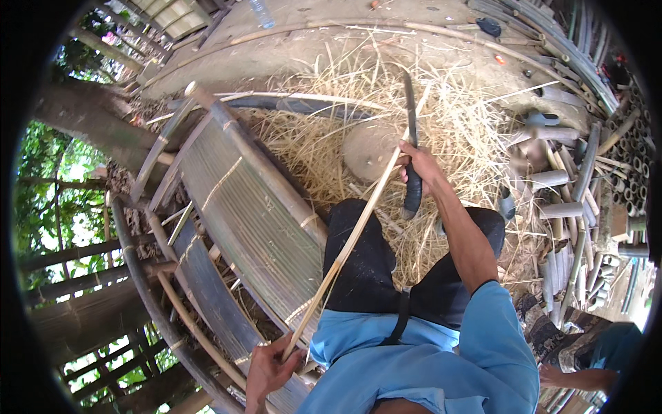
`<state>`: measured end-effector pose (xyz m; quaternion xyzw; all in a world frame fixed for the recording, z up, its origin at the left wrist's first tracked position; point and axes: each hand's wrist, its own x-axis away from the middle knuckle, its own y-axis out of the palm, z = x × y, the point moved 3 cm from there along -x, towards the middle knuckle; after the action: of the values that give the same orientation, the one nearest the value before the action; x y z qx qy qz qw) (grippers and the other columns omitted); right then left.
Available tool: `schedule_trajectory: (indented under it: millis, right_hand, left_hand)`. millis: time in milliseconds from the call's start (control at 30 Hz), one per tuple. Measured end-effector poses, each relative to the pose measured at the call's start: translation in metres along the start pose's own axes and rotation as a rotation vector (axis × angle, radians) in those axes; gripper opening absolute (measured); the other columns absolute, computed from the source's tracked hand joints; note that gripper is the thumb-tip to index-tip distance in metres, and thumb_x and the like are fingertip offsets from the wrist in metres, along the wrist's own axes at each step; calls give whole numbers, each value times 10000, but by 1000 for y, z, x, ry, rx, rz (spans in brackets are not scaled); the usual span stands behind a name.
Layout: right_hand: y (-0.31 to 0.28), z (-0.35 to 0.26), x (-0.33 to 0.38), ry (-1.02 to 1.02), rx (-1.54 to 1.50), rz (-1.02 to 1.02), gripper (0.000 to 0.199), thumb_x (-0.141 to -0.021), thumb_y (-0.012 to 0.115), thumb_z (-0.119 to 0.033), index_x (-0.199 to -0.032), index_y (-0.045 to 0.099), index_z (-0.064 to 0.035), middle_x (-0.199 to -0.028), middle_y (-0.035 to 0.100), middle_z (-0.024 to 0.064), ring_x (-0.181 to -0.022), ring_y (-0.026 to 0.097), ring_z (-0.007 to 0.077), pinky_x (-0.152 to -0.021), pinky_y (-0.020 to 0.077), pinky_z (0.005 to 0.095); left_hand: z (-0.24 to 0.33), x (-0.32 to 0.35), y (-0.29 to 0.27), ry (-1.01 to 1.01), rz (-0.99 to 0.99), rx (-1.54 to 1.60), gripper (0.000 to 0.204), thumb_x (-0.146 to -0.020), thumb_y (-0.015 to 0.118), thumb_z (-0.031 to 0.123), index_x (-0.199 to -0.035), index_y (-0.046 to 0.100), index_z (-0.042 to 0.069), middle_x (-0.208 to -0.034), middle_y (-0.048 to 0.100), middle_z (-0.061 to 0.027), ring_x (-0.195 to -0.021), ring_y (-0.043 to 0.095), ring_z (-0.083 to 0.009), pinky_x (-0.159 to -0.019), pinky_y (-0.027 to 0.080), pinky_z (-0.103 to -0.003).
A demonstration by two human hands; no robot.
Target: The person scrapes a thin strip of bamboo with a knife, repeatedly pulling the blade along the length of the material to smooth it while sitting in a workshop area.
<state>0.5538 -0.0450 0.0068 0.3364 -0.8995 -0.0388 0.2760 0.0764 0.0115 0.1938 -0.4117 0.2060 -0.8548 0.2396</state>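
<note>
A long pale bamboo strip (345, 253) runs slantwise across my lap, from lower left up to the middle. At its lower end my left hand (272, 366) is closed around it, beside the bamboo bench. My right hand (419, 168) grips a long knife (411, 103) by its black handle, the dark, slightly curved blade pointing away from me. The strip's upper part meets the knife at my right fingers, which also seem to touch it. Exactly where the blade's edge rests on the strip is hard to see. A round wooden block (365, 153) stands just beyond my knees.
Left of me is a slatted bamboo bench (245, 186). Pale shavings (469, 131) cover the ground ahead. Cut bamboo pieces (560, 210) and stacked tubes (627, 179) lie right. Another person's arm (583, 379) shows at lower right. A clear bottle (261, 12) stands far off.
</note>
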Motion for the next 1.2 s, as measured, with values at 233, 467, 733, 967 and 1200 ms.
schedule_trajectory:
  millis: [233, 467, 733, 967, 1200]
  right_hand:
    - [-21, 22, -17, 146, -213, 113, 256, -1039, 552, -287, -1020, 515, -35, -690, 520, 40, -489, 493, 151, -451, 489, 311]
    - [-29, 37, -28, 172, -406, 185, 163, -1043, 538, -204, -1048, 500, -45, -678, 462, 24, -542, 490, 143, -486, 525, 334]
    - [19, 65, 19, 255, -680, 177, 127, -1047, 541, -160, -1055, 457, -64, -727, 476, 38, -526, 482, 126, -468, 503, 341]
    - [41, 84, 60, 265, -506, -25, 215, -1048, 566, -239, -1051, 499, -35, -797, 606, 135, -537, 519, 122, -471, 517, 329]
    - [19, 94, 100, -396, 885, -13, 503, -849, 722, -164, -1226, 521, 102, -947, 660, 322, -856, 666, 492, -765, 556, 498]
  left_hand:
    - [30, 21, 9, 195, 326, -395, 487, -844, 700, 33, -1322, 638, 104, -855, 641, -145, -682, 655, -347, -591, 526, -437]
    - [102, 34, -7, 717, 1081, -950, 383, -772, 820, 5, -1132, 739, 108, -1178, 589, -141, -1021, 576, -322, -834, 466, -449]
    - [36, -54, 31, 853, 908, 341, 354, -939, 664, 284, -1105, 555, -9, -829, 589, -83, -766, 591, -275, -767, 501, -430]
    - [86, -96, -52, 1311, 910, 958, 367, -1107, 333, 340, -1138, 535, 35, -596, 447, -41, -560, 566, -195, -665, 595, -442]
    - [150, -54, -83, 1522, 986, 1054, 542, -1063, 384, 481, -817, 559, 31, -567, 366, -7, -432, 306, -116, -389, 290, -270]
